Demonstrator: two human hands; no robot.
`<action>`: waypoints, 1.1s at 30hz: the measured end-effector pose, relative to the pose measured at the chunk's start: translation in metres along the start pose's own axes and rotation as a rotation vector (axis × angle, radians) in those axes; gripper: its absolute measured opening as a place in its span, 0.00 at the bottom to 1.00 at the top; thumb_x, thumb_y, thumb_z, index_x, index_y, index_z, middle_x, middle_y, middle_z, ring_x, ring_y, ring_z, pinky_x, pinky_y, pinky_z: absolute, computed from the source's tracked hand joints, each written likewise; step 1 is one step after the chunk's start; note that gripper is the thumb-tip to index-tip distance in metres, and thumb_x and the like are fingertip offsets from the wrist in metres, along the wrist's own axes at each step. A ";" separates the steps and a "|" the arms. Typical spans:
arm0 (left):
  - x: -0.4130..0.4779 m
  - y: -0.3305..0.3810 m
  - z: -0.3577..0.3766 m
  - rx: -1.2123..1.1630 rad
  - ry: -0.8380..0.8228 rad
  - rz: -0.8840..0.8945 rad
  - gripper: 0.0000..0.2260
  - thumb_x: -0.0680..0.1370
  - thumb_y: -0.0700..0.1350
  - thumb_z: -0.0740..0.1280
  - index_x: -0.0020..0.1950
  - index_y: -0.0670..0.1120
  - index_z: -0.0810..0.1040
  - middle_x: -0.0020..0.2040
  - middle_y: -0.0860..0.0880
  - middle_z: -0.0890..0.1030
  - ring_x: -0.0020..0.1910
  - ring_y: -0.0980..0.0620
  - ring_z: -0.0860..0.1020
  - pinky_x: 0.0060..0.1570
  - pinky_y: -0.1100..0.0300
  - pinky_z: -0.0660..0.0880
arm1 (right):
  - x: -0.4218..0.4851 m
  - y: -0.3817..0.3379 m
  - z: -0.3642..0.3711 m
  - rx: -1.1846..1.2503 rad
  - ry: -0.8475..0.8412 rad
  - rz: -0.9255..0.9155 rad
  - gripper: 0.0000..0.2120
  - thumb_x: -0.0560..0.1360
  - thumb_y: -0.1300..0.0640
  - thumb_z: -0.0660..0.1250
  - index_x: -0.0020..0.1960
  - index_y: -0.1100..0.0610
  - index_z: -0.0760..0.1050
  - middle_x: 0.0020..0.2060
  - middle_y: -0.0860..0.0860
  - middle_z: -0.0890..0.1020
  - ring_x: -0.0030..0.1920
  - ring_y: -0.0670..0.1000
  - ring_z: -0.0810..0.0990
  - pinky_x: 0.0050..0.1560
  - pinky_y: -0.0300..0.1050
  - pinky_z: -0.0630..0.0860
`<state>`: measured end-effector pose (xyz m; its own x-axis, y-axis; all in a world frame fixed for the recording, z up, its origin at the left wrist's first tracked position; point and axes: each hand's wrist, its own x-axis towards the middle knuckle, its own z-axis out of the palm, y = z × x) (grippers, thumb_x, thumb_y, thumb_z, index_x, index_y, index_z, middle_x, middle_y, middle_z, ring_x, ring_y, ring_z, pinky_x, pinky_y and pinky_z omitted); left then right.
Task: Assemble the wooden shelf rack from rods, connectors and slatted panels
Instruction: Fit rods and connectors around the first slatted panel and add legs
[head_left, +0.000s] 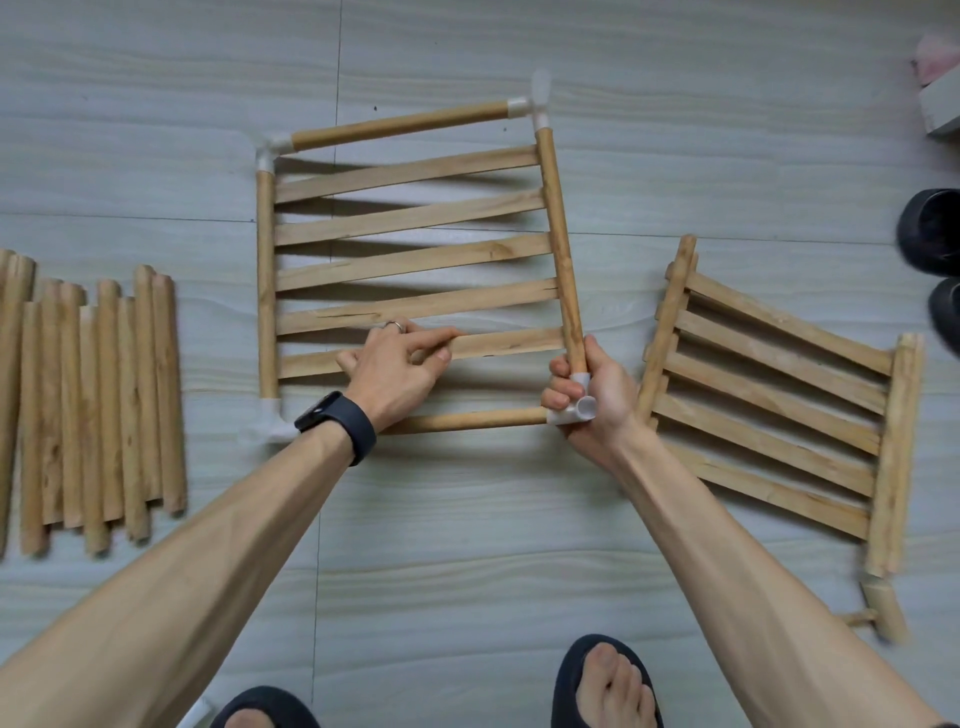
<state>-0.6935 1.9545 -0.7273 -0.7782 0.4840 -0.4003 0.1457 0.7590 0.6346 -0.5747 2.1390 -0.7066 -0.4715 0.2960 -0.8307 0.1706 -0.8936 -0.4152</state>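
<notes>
Grey wood-grain floor (467, 545) fills my whole feed, crossed by thin dark seams; everything lies straight on it.

At far left I see loose rods (88, 405) laid side by side, ends uneven, well apart from the rest.

In the centre lies the frame (410, 260): a slatted panel boxed in by rods, with white connectors at the corners. Its slats run tilted across the picture and throw shadows on the floor beneath.

The left grip (395, 364), with a dark watch (337, 423) on the wrist and a ring on one finger, sits on the nearest slat (498, 345), finger and thumb pinching it.

The near rod (467, 420) runs under that wrist towards the near-right corner. There the right grip (592, 400) is clamped round the connector (576, 408) and the foot of the right side rod, one open socket of the connector facing up at me.

Just beside that wrist, to the right, more panels (769, 395) lie stacked and askew. A short wooden piece (883, 608) lies near their lower corner.

At the right edge I make out dark shoes (930, 234) and, further up, a grey box (940, 111) with something pink on it, too blurred to name.

Along the bottom, two feet in dark sandals (605, 680) stand on the floor.
</notes>
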 end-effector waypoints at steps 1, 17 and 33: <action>-0.001 0.000 0.001 -0.006 0.005 -0.001 0.11 0.81 0.55 0.64 0.61 0.67 0.79 0.58 0.56 0.75 0.66 0.52 0.68 0.56 0.51 0.56 | 0.002 -0.003 0.000 -0.015 0.001 0.006 0.14 0.87 0.50 0.52 0.49 0.58 0.67 0.28 0.51 0.71 0.20 0.44 0.62 0.19 0.38 0.63; -0.043 -0.058 -0.040 0.492 -0.091 0.299 0.44 0.69 0.77 0.54 0.79 0.53 0.64 0.74 0.47 0.68 0.75 0.46 0.61 0.74 0.50 0.59 | -0.011 0.001 -0.015 -1.691 0.111 -0.944 0.28 0.77 0.36 0.64 0.68 0.55 0.72 0.64 0.52 0.74 0.66 0.54 0.71 0.64 0.49 0.70; -0.045 -0.095 -0.097 1.119 -0.216 0.250 0.43 0.66 0.67 0.72 0.73 0.46 0.64 0.72 0.45 0.69 0.73 0.46 0.64 0.75 0.44 0.56 | -0.004 0.000 0.018 -2.955 -0.248 -0.807 0.34 0.65 0.49 0.72 0.66 0.58 0.64 0.63 0.56 0.70 0.67 0.57 0.67 0.69 0.56 0.63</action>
<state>-0.7316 1.8179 -0.7057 -0.5470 0.6565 -0.5194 0.8216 0.5400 -0.1827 -0.5885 2.1315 -0.6969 -0.8183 -0.0428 -0.5732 -0.2288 0.9391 0.2565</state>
